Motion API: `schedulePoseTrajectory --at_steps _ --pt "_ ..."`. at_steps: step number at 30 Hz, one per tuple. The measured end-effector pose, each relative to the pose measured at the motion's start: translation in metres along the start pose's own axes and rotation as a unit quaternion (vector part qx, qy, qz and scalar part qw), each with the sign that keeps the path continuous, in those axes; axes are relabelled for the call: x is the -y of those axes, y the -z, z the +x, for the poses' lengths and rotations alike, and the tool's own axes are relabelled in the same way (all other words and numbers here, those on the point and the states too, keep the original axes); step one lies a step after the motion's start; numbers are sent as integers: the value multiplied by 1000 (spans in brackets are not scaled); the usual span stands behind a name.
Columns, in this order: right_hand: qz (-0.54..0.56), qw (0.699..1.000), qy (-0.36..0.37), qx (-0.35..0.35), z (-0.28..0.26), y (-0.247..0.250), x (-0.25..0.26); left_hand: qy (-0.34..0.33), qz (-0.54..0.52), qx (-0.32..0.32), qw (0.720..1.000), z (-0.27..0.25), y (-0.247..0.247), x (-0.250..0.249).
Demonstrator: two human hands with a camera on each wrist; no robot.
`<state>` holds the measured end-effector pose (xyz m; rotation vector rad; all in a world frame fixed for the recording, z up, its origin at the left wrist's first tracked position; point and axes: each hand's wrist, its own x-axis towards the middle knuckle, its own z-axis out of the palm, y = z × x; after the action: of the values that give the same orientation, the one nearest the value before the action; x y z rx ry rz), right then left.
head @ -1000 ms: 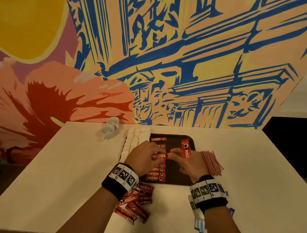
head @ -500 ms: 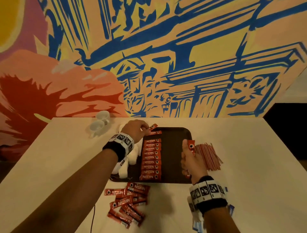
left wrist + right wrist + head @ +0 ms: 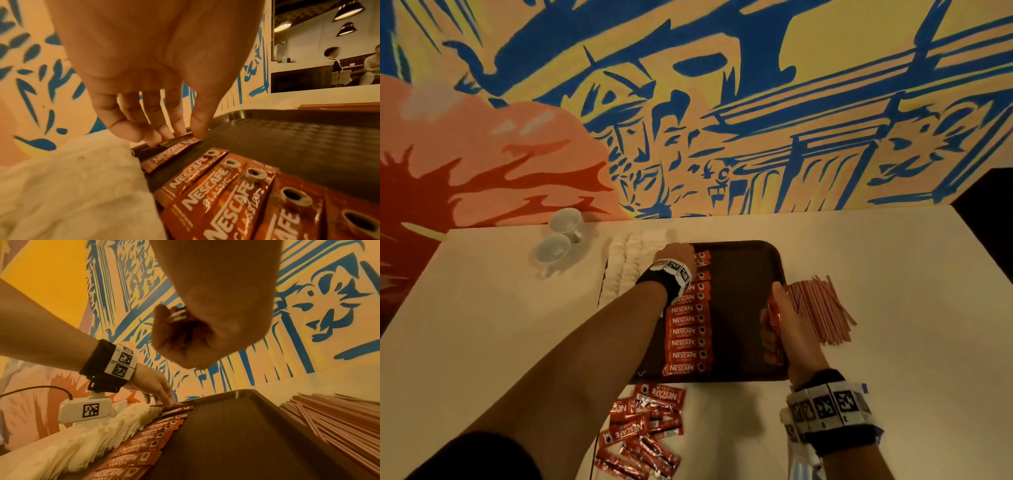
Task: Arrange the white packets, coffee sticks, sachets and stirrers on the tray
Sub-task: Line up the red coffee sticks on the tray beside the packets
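A dark brown tray [image 3: 743, 274] holds a neat column of red coffee sticks [image 3: 686, 332] beside rows of white packets [image 3: 623, 267] along its left side. My left hand [image 3: 681, 250] is at the column's far end. In the left wrist view its thumb and fingers [image 3: 164, 136] pinch the far tip of one coffee stick [image 3: 174, 151] lying on the tray. My right hand [image 3: 774, 318] hovers at the tray's right edge, curled round a few coffee sticks [image 3: 179, 316]. A fan of pink stirrers [image 3: 822, 308] lies on the table right of the tray.
A loose heap of coffee sticks [image 3: 647, 428] lies on the white table just in front of the tray. Two white cups [image 3: 558, 240] stand at the back left near the painted wall. The tray's right half [image 3: 236, 443] is bare.
My left hand carried a stick from the middle of the tray to the far end of the column and lowered it there. The right hand kept its sticks by the right edge.
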<state>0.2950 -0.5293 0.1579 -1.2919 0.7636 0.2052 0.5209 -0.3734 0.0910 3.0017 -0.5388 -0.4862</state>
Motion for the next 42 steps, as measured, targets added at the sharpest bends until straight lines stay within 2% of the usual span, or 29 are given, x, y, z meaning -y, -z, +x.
schedulePoseTrajectory --at_steps 7,15,26,42 --pt "-1 1000 -12 11 7 -2 -3 -13 52 18 998 14 -12 -10" --pt "-6 1000 -17 21 8 1 -8 -18 64 42 997 20 -10 -7" --pt "-6 1000 -18 19 12 2 -14 -2 47 10 999 28 -16 -1" --pt "9 999 -12 33 10 5 -16 -8 35 2 999 25 -4 2"
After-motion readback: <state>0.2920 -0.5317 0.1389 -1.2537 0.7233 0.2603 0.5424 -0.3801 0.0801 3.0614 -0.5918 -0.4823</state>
